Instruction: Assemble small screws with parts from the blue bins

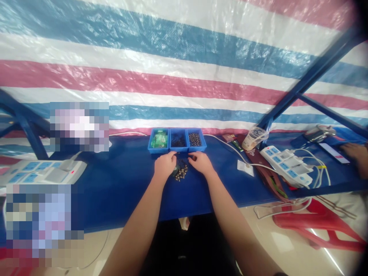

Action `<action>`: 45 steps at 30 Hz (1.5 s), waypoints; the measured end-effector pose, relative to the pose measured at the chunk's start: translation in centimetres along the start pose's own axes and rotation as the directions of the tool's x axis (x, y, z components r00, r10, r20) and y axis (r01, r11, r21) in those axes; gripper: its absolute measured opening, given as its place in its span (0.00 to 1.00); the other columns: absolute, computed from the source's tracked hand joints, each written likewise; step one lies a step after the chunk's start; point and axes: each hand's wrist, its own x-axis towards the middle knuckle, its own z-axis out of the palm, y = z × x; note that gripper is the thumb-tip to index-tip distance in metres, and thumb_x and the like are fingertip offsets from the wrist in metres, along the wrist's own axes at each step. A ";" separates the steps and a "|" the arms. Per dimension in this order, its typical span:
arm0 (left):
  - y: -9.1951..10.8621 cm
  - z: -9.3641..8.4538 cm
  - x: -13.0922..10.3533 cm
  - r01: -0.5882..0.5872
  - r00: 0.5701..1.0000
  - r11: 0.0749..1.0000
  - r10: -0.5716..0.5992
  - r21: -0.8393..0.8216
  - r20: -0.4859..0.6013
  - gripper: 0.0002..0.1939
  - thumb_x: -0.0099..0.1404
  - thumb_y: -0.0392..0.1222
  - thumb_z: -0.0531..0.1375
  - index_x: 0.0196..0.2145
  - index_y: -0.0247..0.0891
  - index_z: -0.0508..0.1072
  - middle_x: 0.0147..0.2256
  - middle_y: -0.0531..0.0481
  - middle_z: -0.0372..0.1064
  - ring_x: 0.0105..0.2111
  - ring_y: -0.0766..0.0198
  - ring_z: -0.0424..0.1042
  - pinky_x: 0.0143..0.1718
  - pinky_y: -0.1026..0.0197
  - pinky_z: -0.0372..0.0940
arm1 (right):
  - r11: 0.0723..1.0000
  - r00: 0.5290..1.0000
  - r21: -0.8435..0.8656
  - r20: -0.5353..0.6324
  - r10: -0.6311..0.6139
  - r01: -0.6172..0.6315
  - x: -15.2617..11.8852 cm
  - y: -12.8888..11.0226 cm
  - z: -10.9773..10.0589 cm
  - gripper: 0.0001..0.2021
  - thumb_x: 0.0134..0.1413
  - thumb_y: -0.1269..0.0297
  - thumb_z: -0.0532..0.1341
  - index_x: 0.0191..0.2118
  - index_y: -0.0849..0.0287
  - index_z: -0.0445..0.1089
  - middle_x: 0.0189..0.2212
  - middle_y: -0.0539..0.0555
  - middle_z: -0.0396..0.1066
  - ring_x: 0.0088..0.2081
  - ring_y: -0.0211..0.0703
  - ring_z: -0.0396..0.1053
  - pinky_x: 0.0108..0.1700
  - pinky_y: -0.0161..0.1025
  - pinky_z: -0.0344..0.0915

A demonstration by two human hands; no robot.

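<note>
My left hand is closed in a pinch over the blue table, with a small dark tip at its fingers that is too tiny to name. Opposite it, my right hand is also closed, thumb and forefinger together; whatever they hold cannot be made out. A loose pile of small brass-coloured and black parts lies between the hands. Just beyond stand three blue bins side by side: the left bin with green packets, the middle bin with small black pieces, and the right bin with small metal parts.
Power strips lie left and right, with white cables. A plastic cup, a small white packet and a brown strap are to the right. Farther right are a phone, another person's hand and a red stool.
</note>
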 end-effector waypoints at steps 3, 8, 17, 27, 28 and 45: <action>0.3 0.0 -0.1 -0.023 1.000 1.000 0.023 -0.005 0.003 0.19 0.68 0.42 0.50 0.52 0.48 0.74 0.37 0.46 0.78 0.37 0.56 0.76 0.42 0.59 0.66 | 0.998 0.998 0.018 -0.031 0.054 -0.054 0.1 -0.1 0.3 0.13 0.57 0.60 0.60 0.47 0.54 0.74 0.34 0.50 0.74 0.37 0.38 0.71 0.44 0.34 0.64; 0.6 0.0 -0.2 -0.058 0.998 0.998 0.057 -0.017 -0.018 0.18 0.67 0.42 0.51 0.50 0.49 0.75 0.37 0.48 0.78 0.36 0.57 0.76 0.40 0.60 0.66 | 0.997 0.994 -0.015 -0.088 0.070 -0.072 0.0 -0.4 1.0 0.12 0.58 0.59 0.60 0.45 0.55 0.74 0.36 0.52 0.73 0.39 0.39 0.70 0.42 0.33 0.64; 0.9 0.0 -0.2 -0.102 0.995 0.993 0.100 -0.060 -0.022 0.17 0.68 0.41 0.51 0.50 0.48 0.75 0.40 0.48 0.78 0.38 0.58 0.76 0.42 0.61 0.66 | 0.998 0.995 0.028 -0.080 -0.055 0.058 0.0 -0.1 1.7 0.08 0.59 0.66 0.59 0.39 0.56 0.75 0.38 0.52 0.73 0.44 0.40 0.67 0.50 0.36 0.62; 0.7 0.5 -0.3 -0.134 0.991 0.987 0.132 -0.089 -0.020 0.17 0.68 0.41 0.51 0.50 0.48 0.75 0.43 0.49 0.77 0.40 0.57 0.76 0.43 0.60 0.66 | 0.971 0.984 0.173 -0.101 -0.150 0.166 0.3 0.6 2.2 0.11 0.55 0.72 0.61 0.44 0.56 0.73 0.32 0.50 0.75 0.38 0.43 0.66 0.46 0.39 0.63; 0.7 0.6 -0.3 -0.138 0.990 0.986 0.136 -0.089 -0.025 0.17 0.68 0.41 0.51 0.49 0.48 0.75 0.43 0.50 0.77 0.40 0.57 0.76 0.42 0.60 0.66 | 0.970 0.981 0.164 -0.101 -0.163 0.179 0.3 0.7 2.3 0.12 0.55 0.72 0.62 0.45 0.57 0.73 0.33 0.51 0.75 0.38 0.43 0.66 0.46 0.40 0.62; 0.6 1.1 -0.2 -0.256 0.965 0.949 0.240 -0.182 -0.103 0.15 0.68 0.47 0.53 0.48 0.46 0.76 0.41 0.50 0.77 0.37 0.60 0.76 0.39 0.62 0.65 | 0.897 0.945 0.340 -0.261 -0.199 0.282 0.2 0.0 1.6 0.07 0.56 0.70 0.61 0.38 0.55 0.76 0.34 0.52 0.74 0.36 0.42 0.68 0.41 0.39 0.65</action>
